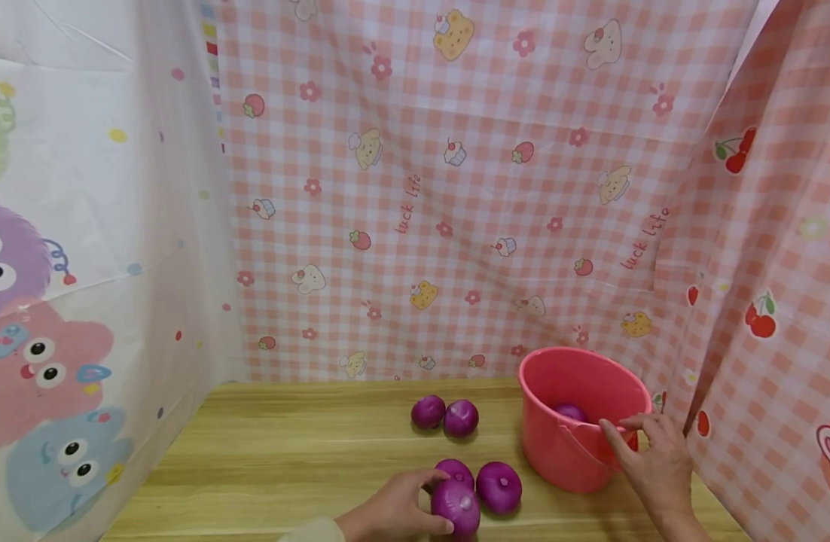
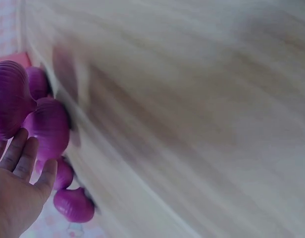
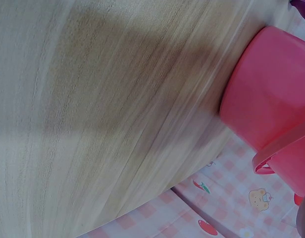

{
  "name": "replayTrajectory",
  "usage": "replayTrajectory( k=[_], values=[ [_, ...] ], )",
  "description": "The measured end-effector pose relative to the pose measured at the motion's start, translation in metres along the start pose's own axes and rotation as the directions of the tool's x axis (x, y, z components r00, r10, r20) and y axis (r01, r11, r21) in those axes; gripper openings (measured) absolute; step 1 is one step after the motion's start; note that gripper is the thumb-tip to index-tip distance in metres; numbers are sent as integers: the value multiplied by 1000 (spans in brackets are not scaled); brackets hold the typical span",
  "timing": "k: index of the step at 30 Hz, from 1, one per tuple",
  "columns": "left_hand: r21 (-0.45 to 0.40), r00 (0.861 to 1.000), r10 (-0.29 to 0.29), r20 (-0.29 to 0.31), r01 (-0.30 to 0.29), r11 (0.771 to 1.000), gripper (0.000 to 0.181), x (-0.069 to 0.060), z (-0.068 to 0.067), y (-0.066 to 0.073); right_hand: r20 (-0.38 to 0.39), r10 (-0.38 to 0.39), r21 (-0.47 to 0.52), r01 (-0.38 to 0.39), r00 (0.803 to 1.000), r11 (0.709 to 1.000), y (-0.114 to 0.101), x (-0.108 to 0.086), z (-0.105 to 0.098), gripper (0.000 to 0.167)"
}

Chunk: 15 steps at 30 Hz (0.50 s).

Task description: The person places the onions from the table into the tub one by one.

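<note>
left hand (image 1: 396, 504): thumb and fingers curved round one purple onion (image 1: 456, 508). right hand (image 1: 659, 463): grips pink bucket (image 1: 549, 452) at rim, likely steadying it. bucketed onion (image 1: 569, 412): one. loose onions (image 1: 500, 489): four, on table (image 1: 286, 452).

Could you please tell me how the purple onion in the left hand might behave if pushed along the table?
The purple onion would probably roll, given its rounded sides, though perhaps unevenly, since one end tapers to a tip. Its smooth, shiny skin may make it somewhat slippery for the left hand.
</note>
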<state>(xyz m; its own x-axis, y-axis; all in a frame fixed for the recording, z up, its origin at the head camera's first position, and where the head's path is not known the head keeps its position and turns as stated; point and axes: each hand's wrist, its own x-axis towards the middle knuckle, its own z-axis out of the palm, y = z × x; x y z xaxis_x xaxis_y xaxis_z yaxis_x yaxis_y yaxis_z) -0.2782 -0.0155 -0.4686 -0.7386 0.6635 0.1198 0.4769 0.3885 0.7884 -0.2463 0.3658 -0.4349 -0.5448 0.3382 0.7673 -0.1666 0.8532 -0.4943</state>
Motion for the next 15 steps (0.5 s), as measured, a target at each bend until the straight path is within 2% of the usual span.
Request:
replayTrajectory(
  k=[3,8,15],
  values=[
    [40,999,31,-35,-30,999,59,5,-4,5,-5,-11,8,11,1000,1000,1,0,0,26],
    [41,995,71,-70,-68,997,55,18,-11,12,-5,-16,14,16,1000,1000,1,0,1,26],
    [29,994,39,-99,-36,999,59,35,-19,23,-9,-16,11,16,1000,1000,1,0,1,26]
  ],
)
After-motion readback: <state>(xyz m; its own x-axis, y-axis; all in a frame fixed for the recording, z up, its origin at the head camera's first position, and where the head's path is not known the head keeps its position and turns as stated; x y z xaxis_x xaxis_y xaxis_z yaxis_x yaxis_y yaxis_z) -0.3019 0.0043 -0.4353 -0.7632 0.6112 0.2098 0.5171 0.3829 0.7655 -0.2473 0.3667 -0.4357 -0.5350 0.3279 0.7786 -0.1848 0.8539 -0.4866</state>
